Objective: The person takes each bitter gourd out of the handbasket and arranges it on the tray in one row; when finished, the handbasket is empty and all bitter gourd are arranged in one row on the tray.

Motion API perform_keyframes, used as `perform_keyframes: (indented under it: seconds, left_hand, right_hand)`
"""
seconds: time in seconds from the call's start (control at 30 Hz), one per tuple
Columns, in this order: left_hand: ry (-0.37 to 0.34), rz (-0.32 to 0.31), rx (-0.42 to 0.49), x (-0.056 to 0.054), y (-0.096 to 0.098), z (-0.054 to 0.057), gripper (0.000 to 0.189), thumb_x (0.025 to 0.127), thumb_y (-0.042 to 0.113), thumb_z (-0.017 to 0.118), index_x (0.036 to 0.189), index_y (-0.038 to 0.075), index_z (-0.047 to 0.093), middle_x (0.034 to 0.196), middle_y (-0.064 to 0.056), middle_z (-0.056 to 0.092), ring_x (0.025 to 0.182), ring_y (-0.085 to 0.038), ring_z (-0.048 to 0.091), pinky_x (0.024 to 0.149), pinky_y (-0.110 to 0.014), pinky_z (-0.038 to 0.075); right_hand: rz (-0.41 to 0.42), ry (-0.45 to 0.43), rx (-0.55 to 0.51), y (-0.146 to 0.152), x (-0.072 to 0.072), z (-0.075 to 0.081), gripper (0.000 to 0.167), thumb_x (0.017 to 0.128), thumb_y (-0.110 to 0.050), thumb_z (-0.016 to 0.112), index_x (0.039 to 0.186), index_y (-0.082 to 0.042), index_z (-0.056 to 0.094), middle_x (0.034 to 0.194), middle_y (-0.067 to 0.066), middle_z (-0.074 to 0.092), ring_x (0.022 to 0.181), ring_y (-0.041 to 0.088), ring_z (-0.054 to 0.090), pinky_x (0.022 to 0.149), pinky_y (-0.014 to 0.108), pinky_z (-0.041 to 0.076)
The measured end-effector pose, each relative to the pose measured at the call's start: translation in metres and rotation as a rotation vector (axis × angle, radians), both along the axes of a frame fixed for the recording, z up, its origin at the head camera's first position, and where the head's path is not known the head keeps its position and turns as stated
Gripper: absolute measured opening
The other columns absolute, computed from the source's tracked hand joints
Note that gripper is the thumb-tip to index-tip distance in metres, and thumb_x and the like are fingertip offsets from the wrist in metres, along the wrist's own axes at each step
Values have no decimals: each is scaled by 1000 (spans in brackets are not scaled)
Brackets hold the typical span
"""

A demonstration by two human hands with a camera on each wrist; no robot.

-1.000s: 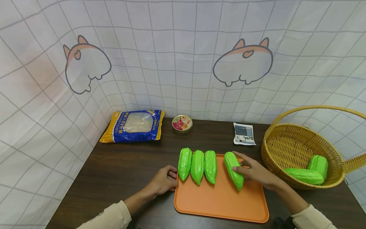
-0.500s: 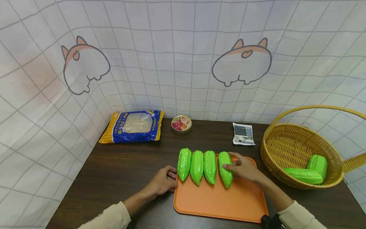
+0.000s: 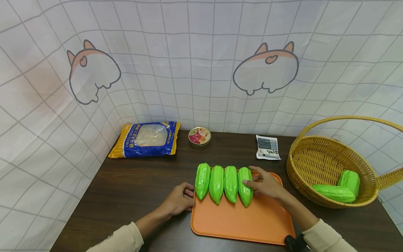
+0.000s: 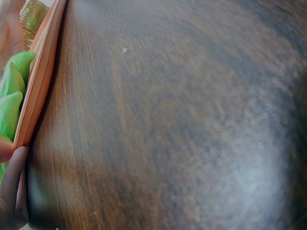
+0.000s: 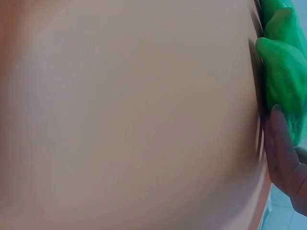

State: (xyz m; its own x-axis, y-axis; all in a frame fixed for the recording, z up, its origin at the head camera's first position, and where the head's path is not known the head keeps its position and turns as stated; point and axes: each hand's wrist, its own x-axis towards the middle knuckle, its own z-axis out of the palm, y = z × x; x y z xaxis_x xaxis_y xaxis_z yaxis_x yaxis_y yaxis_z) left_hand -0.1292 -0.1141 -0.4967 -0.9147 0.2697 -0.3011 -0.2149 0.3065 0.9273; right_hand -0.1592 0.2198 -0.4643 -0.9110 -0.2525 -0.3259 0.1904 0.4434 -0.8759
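Note:
Four-sided and orange, the tray (image 3: 239, 222) carries a row of bright green, ridged bitter melons along its far left part. My right hand (image 3: 267, 185) grips the rightmost bitter melon (image 3: 245, 192), thumb on top and fingers at its far right side. In the right wrist view, fingers (image 5: 283, 153) lie against that melon's side, low over the tray. Left of it lie a bitter melon (image 3: 231, 183), another bitter melon (image 3: 216, 185) and the leftmost bitter melon (image 3: 202, 181). My left hand (image 3: 179, 199) holds the tray's left edge, with fingertips (image 4: 18, 158) right at the rim in the left wrist view.
A wicker basket (image 3: 296, 171) with a tall handle stands to the right, holding two more green melons (image 3: 335, 193). At the back are a blue and yellow pasta bag (image 3: 151, 140), a round tin (image 3: 199, 137) and a white packet (image 3: 268, 147). A patterned curtain (image 3: 201, 70) hangs behind.
My right hand has moved left across the tray with the bitter melon, bringing it beside the others and straightening it from its slant. The left hand stays at the tray's edge.

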Motion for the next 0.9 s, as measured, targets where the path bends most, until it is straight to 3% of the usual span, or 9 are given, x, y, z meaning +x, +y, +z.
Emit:
perform_keyframes:
  seconds: [0.43,0.7,0.9]
  left_hand:
    - [-8,-5,-3,-1,0,0,56,69,-5,68,123,-6,54,104,-16,57,80,-17,63,65,-34,64]
    - [-3,-1,-10,-1,0,-1,55,70,-5,68,123,-6,54,104,-15,58,81,-17,62,65,-34,63]
    - [10,7,-12,0,0,0,54,71,-6,68,123,-7,54,105,-16,58,82,-17,62,64,-36,64]
  right_hand:
    - [10,11,-22,3,-2,0,81,93,-30,71,156,-4,27,128,30,49,96,25,66,81,42,62]
    - [18,23,22,3,-2,4,80,95,-37,68,155,-2,28,129,28,52,100,24,65,80,41,62]
    - [29,23,18,5,-5,6,78,94,-32,69,153,1,30,126,28,53,98,24,66,81,42,62]
